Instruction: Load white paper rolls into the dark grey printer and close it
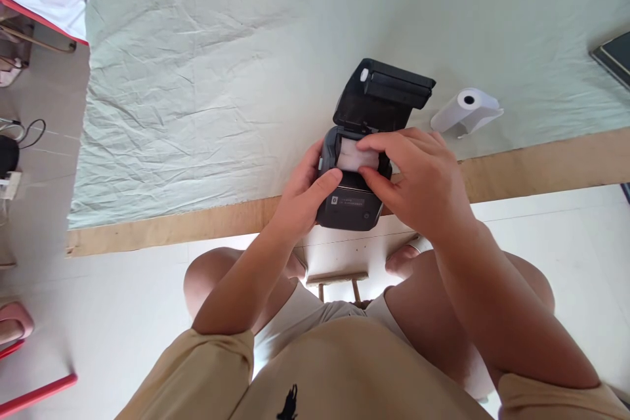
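Note:
A small black receipt printer (348, 203) is held over the table's front edge, its lid (377, 95) swung up and back. My left hand (308, 193) grips the printer's left side, thumb on the front rim. Inside the paper bay sits a white paper roll (350, 154). The thumb and forefinger of my right hand (418, 174) pinch at the right part of that roll; the other fingers are partly hidden behind the hand. Just right of the lid, a second paper roll (450, 115) lies on the cloth with its loose end curling out.
A pale green cloth (197, 79) covers the table, wrinkled at the left, with a bare wooden edge (172, 230) along the front. A dark flat object (615, 56) rests at the far right. Cables (29, 134) and red-framed items (39, 397) are at the left.

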`<state>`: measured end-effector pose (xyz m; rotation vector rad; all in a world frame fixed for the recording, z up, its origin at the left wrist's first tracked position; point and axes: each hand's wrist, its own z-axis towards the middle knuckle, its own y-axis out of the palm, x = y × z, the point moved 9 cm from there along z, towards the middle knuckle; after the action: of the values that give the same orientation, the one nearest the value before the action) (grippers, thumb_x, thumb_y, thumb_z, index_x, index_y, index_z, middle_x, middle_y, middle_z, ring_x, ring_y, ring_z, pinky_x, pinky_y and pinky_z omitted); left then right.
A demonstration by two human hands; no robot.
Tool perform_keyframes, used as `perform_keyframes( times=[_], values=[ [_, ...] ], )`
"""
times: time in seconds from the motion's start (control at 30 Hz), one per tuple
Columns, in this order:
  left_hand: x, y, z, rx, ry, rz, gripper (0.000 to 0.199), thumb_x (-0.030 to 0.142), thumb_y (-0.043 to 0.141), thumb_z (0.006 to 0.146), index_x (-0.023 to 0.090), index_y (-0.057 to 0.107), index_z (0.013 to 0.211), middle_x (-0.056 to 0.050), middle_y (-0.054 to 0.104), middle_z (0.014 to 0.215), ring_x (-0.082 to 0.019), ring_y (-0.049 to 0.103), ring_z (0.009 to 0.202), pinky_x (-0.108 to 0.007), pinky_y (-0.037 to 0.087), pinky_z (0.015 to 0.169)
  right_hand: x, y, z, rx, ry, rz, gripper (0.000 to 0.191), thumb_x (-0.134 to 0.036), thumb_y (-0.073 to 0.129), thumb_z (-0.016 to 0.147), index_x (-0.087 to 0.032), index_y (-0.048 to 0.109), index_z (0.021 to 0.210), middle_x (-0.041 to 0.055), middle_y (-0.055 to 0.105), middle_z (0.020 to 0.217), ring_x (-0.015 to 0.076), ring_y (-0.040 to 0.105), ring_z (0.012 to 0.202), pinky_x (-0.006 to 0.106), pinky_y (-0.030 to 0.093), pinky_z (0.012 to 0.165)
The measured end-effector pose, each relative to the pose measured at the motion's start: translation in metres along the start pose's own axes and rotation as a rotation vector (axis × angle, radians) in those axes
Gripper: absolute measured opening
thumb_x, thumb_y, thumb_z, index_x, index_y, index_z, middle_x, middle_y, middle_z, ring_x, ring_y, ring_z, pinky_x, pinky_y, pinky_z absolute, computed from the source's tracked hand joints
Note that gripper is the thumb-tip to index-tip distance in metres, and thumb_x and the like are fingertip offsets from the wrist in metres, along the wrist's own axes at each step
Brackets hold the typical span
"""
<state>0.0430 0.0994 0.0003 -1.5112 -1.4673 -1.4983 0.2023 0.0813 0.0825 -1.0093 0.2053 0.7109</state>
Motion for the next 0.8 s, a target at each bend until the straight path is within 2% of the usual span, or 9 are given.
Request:
perform_keyframes(
  times=[0.1, 0.2, 0.3, 0.43, 0.57, 0.63, 0.73, 0.8],
  values=[
    [0.002, -0.001, 0.0, 0.012, 0.016, -0.004, 0.067, 0.064, 0.088, 0.098, 0.026, 0.072, 0.151, -0.01, 0.086, 0.146, -0.031, 0.086, 0.124, -0.039, 0.072, 0.097, 0.002, 0.003, 0.002, -0.045, 0.01, 0.067, 0.035, -0.006, 0.069, 0.096, -0.029, 0.08, 0.12, 0.0031, 0.091, 0.106, 0.0292, 0.084, 0.102, 0.043, 0.054, 0.084],
    [0.001, -0.002, 0.0, 0.019, 0.012, -0.008, 0.066, 0.065, 0.087, 0.097, 0.026, 0.073, 0.148, -0.01, 0.087, 0.143, -0.031, 0.086, 0.124, -0.039, 0.072, 0.097, 0.005, 0.005, 0.002, -0.019, 0.013, 0.074, 0.035, -0.007, 0.07, 0.095, -0.031, 0.078, 0.118, 0.0006, 0.091, 0.099, 0.0287, 0.084, 0.097, 0.044, 0.055, 0.083],
    [0.0, -0.001, 0.001, 0.021, 0.009, -0.014, 0.068, 0.065, 0.087, 0.097, 0.025, 0.072, 0.149, -0.011, 0.087, 0.142, -0.032, 0.087, 0.124, -0.039, 0.072, 0.097, 0.001, 0.002, 0.003, 0.05, -0.01, 0.047, 0.028, -0.007, 0.067, 0.099, -0.032, 0.074, 0.11, -0.0013, 0.089, 0.092, 0.0268, 0.083, 0.091, 0.046, 0.057, 0.084],
    [0.001, -0.001, 0.001, 0.018, 0.026, -0.026, 0.064, 0.062, 0.088, 0.097, 0.025, 0.073, 0.146, -0.009, 0.089, 0.139, -0.029, 0.088, 0.122, -0.037, 0.072, 0.097, -0.018, -0.018, 0.003, 0.202, -0.127, 0.144, 0.029, -0.004, 0.066, 0.099, -0.032, 0.069, 0.107, -0.0046, 0.086, 0.086, 0.0239, 0.082, 0.081, 0.045, 0.056, 0.079],
    [0.005, -0.003, 0.001, 0.019, 0.082, -0.053, 0.058, 0.066, 0.083, 0.101, 0.023, 0.076, 0.139, -0.01, 0.09, 0.131, -0.029, 0.087, 0.121, -0.038, 0.072, 0.096, -0.03, -0.019, 0.003, 0.127, -0.11, 0.218, 0.041, 0.005, 0.064, 0.096, -0.034, 0.068, 0.109, -0.005, 0.086, 0.09, 0.0226, 0.08, 0.08, 0.045, 0.058, 0.082],
    [0.005, -0.003, 0.001, 0.005, 0.109, -0.051, 0.06, 0.068, 0.083, 0.1, 0.023, 0.076, 0.138, -0.01, 0.09, 0.128, -0.029, 0.087, 0.119, -0.038, 0.072, 0.095, -0.035, -0.016, 0.0, 0.097, -0.135, 0.246, 0.039, 0.004, 0.062, 0.097, -0.032, 0.068, 0.111, -0.0065, 0.083, 0.087, 0.0197, 0.077, 0.076, 0.043, 0.056, 0.079],
    [0.002, -0.005, 0.001, -0.015, 0.091, -0.045, 0.062, 0.056, 0.097, 0.09, 0.026, 0.074, 0.14, -0.006, 0.088, 0.128, -0.026, 0.085, 0.115, -0.033, 0.069, 0.096, -0.038, -0.009, -0.003, 0.064, -0.195, 0.273, 0.032, -0.001, 0.062, 0.099, -0.029, 0.068, 0.113, -0.0083, 0.079, 0.081, 0.0158, 0.074, 0.069, 0.041, 0.053, 0.076],
    [-0.001, -0.006, 0.001, -0.013, 0.054, -0.033, 0.066, 0.048, 0.102, 0.085, 0.027, 0.072, 0.14, -0.006, 0.087, 0.131, -0.026, 0.084, 0.118, -0.034, 0.068, 0.1, -0.033, -0.01, -0.003, 0.087, -0.199, 0.317, 0.03, -0.004, 0.064, 0.1, -0.03, 0.068, 0.113, -0.0074, 0.08, 0.083, 0.016, 0.075, 0.07, 0.041, 0.056, 0.075]
  ],
)
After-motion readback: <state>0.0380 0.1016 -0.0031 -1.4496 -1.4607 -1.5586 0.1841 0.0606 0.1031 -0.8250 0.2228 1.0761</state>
